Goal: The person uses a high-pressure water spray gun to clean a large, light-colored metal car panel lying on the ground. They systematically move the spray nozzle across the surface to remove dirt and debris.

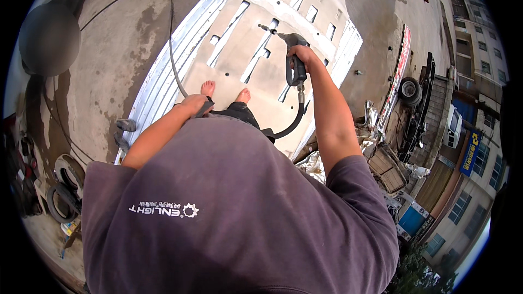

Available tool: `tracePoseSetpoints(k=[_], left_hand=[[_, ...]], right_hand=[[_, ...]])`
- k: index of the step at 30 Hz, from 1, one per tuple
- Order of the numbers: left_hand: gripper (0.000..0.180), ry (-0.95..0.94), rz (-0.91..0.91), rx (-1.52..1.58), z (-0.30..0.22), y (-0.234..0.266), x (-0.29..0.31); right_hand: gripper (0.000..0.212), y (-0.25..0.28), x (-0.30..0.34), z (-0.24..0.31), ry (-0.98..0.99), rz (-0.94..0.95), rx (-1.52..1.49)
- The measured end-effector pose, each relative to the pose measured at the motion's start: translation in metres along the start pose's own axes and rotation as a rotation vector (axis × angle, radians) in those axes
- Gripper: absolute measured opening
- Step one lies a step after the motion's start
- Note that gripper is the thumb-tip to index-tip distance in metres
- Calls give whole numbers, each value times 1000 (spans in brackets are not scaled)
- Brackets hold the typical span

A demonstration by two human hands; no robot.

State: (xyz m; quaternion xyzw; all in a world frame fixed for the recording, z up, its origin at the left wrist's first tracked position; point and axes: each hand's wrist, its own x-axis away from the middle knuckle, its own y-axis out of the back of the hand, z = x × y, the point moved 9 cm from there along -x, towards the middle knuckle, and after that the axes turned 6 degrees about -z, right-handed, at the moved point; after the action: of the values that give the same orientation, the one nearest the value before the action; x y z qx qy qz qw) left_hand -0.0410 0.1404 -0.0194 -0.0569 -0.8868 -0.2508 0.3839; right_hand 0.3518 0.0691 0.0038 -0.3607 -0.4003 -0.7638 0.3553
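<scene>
My right hand is closed around the handle of a black pressure washer gun. The gun's short metal nozzle points away to the left, over a large pale slotted panel. From the base of the grip, a black hose curves back toward my waist. My left hand is wrapped around a thin dark hose that comes down from the far edge of the view. My bare feet stand on the panel. The fingers of my left hand are partly hidden.
At the left edge is a blurred person, with old tyres nearer me. On the right lie crumpled silvery scraps, a wheel and a long red-and-white strip. Wet patches mark the concrete floor.
</scene>
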Motion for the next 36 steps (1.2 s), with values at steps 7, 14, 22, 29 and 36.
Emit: tracePoseSetpoints(k=[7, 14, 22, 29, 36], left_hand=[[50, 69, -88, 228, 7, -7, -12], [37, 25, -19, 166, 13, -15, -15], [52, 16, -145, 99, 31, -22, -27], [50, 11, -93, 83, 17, -24, -18], [50, -70, -71, 86, 1, -23, -17]], right_hand=[[15, -4, 13, 1, 5, -2, 41], [13, -8, 14, -6, -16, -2, 85], [13, -27, 18, -25, -89, 26, 138], [14, -43, 28, -28, -63, 111, 119], [14, -47, 29, -70, -166, 120, 170]])
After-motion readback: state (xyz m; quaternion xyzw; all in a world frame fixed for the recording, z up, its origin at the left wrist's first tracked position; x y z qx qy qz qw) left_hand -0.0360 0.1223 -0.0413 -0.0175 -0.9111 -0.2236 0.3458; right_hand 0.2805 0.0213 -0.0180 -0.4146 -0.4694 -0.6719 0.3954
